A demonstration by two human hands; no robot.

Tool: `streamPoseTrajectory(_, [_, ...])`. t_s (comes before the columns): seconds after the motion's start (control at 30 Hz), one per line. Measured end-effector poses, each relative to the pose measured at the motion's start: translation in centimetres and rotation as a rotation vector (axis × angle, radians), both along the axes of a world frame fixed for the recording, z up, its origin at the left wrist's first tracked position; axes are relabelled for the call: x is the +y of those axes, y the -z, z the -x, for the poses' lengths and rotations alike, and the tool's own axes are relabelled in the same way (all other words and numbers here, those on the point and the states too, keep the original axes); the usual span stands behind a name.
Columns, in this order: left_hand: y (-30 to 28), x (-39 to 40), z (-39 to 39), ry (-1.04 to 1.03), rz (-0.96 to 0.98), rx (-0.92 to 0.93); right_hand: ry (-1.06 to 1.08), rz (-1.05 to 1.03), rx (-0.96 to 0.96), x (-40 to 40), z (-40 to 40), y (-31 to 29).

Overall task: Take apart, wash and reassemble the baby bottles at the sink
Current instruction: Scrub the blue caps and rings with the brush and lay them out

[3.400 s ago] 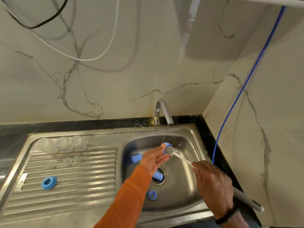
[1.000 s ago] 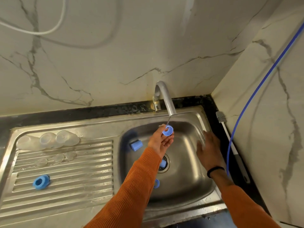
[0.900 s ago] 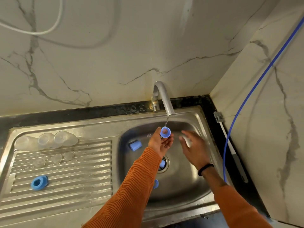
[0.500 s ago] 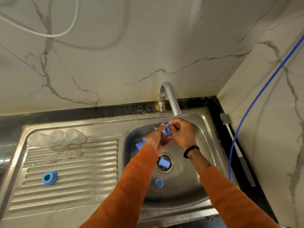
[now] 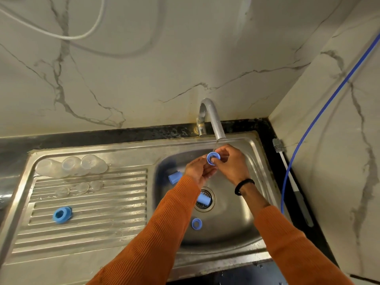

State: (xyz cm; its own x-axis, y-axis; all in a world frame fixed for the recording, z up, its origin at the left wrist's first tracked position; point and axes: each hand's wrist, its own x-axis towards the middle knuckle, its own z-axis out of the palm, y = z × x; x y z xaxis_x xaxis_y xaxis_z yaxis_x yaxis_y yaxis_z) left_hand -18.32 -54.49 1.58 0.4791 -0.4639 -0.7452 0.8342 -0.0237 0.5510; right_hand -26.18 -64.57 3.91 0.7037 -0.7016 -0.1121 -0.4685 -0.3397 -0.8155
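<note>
Both hands meet just under the tap (image 5: 213, 120), over the sink (image 5: 230, 223). The left hand (image 5: 197, 171) and right hand (image 5: 231, 165) together pinch a blue ring (image 5: 213, 158) between their fingertips, held in the thin stream of water. In the basin lie two blue caps, one near the left wall (image 5: 174, 177) and one on the drain (image 5: 203, 198), with a second ring (image 5: 196, 223) nearer the front. On the drainboard (image 5: 92, 223) lie three clear bottles (image 5: 72, 166), three clear teats (image 5: 82, 187) and a blue collar (image 5: 61, 214). A brush (image 5: 287, 171) lies on the dark surface (image 5: 273, 161) right of the sink.
</note>
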Motion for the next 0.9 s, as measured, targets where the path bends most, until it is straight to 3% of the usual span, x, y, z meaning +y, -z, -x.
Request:
streamPoseTrajectory(0.3, [-2.2, 2.4, 1.1, -0.042, 0.142, -0.166, 0.142, -0.396, -0.227, 1.0, 3.2, -1.1])
streamPoseTrajectory(0.5, [-3.3, 4.3, 2.9, 0.021, 0.190, -0.400, -0.095, -0.367, -0.179, 0.8, 5.2, -1.6])
streamPoseTrajectory(0.63, [-3.3, 4.8, 4.4, 0.126, -0.069, -0.630, -0.276, -0.112, -0.047, 1.0, 5.2, -0.4])
streamPoseTrajectory(0.73, [-3.5, 6.1, 5.8, 0.288, -0.374, -0.918, -0.324, 0.071, -0.021, 2.2, 4.8, 0.8])
streamPoseTrajectory(0.83, [-2.9, 8.7, 6.4, 0.384, -0.558, -1.175, -0.401, 0.068, -0.071, 4.5, 4.5, 1.6])
streamPoseTrajectory(0.9, [-2.5, 10.4, 6.2, 0.384, -0.649, -1.226, -0.448, 0.034, -0.108, 6.3, 3.7, 1.7])
